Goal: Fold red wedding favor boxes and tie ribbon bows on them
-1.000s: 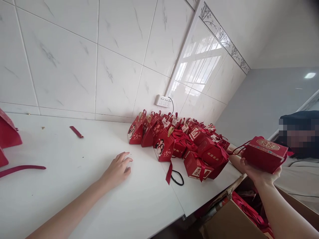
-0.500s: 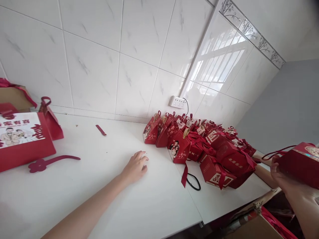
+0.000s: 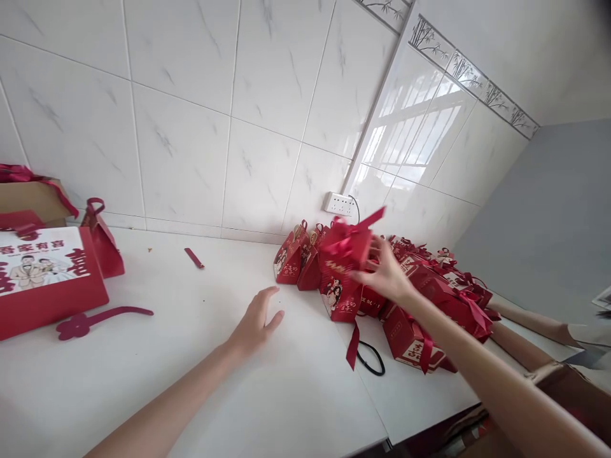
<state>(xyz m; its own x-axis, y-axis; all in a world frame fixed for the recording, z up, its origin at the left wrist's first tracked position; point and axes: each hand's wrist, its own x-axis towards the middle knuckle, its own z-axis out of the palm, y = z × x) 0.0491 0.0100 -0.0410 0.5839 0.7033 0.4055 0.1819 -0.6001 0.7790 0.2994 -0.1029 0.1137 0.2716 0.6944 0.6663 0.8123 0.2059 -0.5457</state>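
The right hand (image 3: 384,270) gripped a ribboned box (image 3: 344,249), a "大喜的日子" carton (image 3: 340,299) below its curled fingers; the left hand (image 3: 254,323), half-open, was empty.

Chinese lettering on red gift boxes. At 9 o'clock, a large red box (image 3: 52,312) bears a white label (image 3: 50,283) with red characters ending 家有喜, "the family has joy"; below them, to the right, stands a big decorative 喜, "joy". Just below centre, towards 7 o'clock, a small peaked box (image 3: 289,264) reads 大喜的日子, "day of great joy", in pale script. Towards 5 o'clock, a nearer peaked box (image 3: 341,305) shows 喜的日子. Close by, gold characters on a ribboned box (image 3: 334,257) are blurred. At 4 o'clock, a hexagonal box (image 3: 398,334) carries a large wedding-style 喜 character on white, partly crossed by ribbon.
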